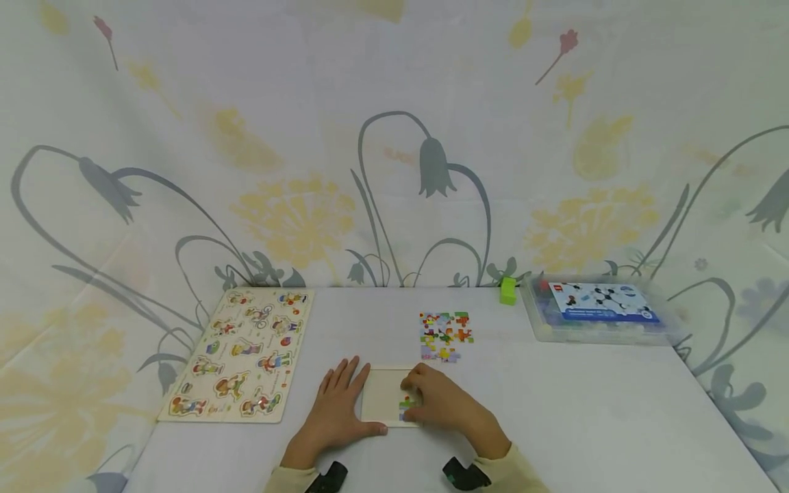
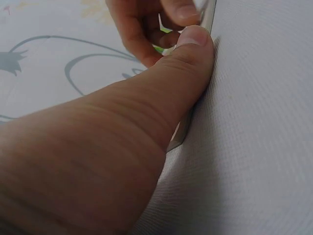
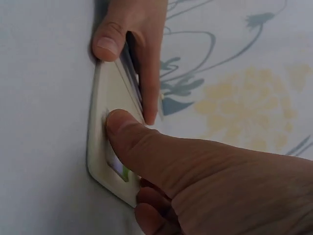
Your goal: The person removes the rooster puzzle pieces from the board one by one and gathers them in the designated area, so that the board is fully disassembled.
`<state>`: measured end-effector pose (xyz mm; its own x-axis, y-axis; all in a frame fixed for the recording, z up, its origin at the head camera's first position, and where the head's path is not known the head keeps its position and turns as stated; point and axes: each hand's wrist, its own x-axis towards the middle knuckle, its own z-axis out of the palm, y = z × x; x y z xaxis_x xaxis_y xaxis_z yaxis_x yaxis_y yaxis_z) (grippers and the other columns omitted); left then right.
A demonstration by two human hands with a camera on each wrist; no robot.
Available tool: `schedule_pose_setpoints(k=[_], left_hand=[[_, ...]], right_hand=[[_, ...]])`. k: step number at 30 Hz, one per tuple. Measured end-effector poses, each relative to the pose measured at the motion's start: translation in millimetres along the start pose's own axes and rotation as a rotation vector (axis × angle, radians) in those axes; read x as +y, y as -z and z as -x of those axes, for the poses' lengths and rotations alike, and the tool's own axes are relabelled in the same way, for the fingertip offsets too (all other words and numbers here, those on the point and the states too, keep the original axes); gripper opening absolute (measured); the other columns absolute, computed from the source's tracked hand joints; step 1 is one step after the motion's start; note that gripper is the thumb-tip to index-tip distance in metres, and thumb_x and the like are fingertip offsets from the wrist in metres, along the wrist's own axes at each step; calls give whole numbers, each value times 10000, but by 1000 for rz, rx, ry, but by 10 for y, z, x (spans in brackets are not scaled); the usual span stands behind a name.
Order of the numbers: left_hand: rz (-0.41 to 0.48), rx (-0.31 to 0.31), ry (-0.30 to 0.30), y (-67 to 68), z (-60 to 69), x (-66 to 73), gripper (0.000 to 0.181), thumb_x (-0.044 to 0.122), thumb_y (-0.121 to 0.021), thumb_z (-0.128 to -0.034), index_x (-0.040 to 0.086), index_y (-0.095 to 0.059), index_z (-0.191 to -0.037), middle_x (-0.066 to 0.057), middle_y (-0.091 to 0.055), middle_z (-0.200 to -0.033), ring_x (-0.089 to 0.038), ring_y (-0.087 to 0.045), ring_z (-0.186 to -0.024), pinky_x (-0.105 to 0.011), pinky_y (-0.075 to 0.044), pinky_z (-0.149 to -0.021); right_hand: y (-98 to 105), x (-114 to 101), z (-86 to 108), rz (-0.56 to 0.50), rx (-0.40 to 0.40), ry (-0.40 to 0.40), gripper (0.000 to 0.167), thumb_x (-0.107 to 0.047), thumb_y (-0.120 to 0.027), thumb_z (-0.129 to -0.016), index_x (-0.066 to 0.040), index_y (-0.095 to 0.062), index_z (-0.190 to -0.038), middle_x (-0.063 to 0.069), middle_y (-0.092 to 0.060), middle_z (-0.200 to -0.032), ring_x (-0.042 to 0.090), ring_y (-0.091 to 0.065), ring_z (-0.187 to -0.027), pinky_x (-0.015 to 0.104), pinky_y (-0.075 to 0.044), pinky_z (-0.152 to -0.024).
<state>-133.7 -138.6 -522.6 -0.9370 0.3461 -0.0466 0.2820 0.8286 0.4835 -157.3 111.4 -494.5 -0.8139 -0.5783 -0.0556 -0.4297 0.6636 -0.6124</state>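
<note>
A pale, rimmed puzzle tray [image 1: 381, 397] lies on the white table in front of me. My left hand [image 1: 337, 409] rests along its left side with fingers straight, its thumb [image 2: 193, 41] at the near edge. Inside the tray's right part are several colourful jigsaw pieces [image 1: 405, 405]. My right hand [image 1: 445, 400] bends over them, thumb [image 3: 122, 125] on a piece and the other fingers curled, holding at the pieces; its palm hides part of them. Beyond the tray lies a group of loose jigsaw pieces [image 1: 442, 334].
A wooden board with figure pictures [image 1: 243, 356] lies at the left. At the back right stands a clear plastic box [image 1: 604, 311] with a blue and white label, and a bright green block [image 1: 508, 291] beside it. A flower-printed cloth [image 1: 394, 226] hangs behind the table.
</note>
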Motion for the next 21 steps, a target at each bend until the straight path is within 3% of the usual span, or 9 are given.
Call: schedule_pose_setpoints(k=[7, 17, 21], left_hand=[[3, 4, -7, 10, 2, 14, 1168, 695, -802, -718, 72, -342, -1594, -185, -250, -1681, -433, -194, -1558, -650, -167, -1246], [0, 8, -3, 17, 13, 33, 1158, 682, -809, -717, 72, -353, -1588, -188, -260, -1676, -434, -201, -1556, -645, -172, -1248], [2, 7, -1, 27, 14, 42, 1156, 678, -811, -716, 70, -356, -1587, -188, -263, -1675, -432, -200, -1557, -640, -170, -1250]], right_hand=[[-72, -72, -4, 5, -31, -33, 318, -253, -891, -784, -95, -748, -1019, -67, -587, -1014, 22, -495, -812, 219, -498, -742], [-46, -166, 32, 111, -17, -53, 428, -277, -922, -738, -78, -699, -1044, -24, -562, -988, 60, -487, -798, 270, -517, -767], [-17, -182, 49, 85, -9, -58, 392, -263, -927, -733, -70, -696, -984, -14, -541, -976, 73, -493, -809, 285, -525, -779]])
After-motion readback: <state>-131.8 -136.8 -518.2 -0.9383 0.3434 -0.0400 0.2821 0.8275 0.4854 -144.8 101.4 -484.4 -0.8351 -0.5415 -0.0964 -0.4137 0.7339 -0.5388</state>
